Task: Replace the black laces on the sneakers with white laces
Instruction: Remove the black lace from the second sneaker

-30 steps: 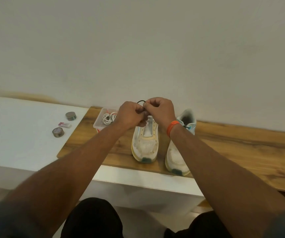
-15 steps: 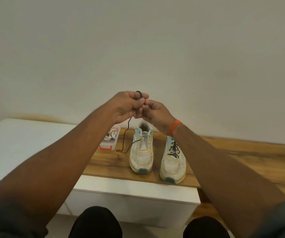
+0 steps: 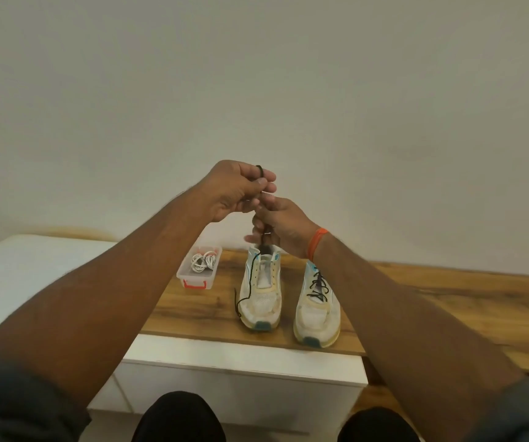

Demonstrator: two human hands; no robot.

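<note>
Both hands are raised above the bench (image 3: 448, 298), pinched shut on one black lace (image 3: 247, 286). The left hand (image 3: 237, 189) grips its top, a small loop poking above the fingers; the right hand (image 3: 277, 224) holds it just below. The lace hangs down onto the left sneaker (image 3: 261, 295), which has bare eyelets and stands near the front edge. Beside it, the right sneaker (image 3: 317, 306) is laced in black. A clear box (image 3: 197, 280) of white laces (image 3: 202, 260) sits near the bench's left edge.
</note>
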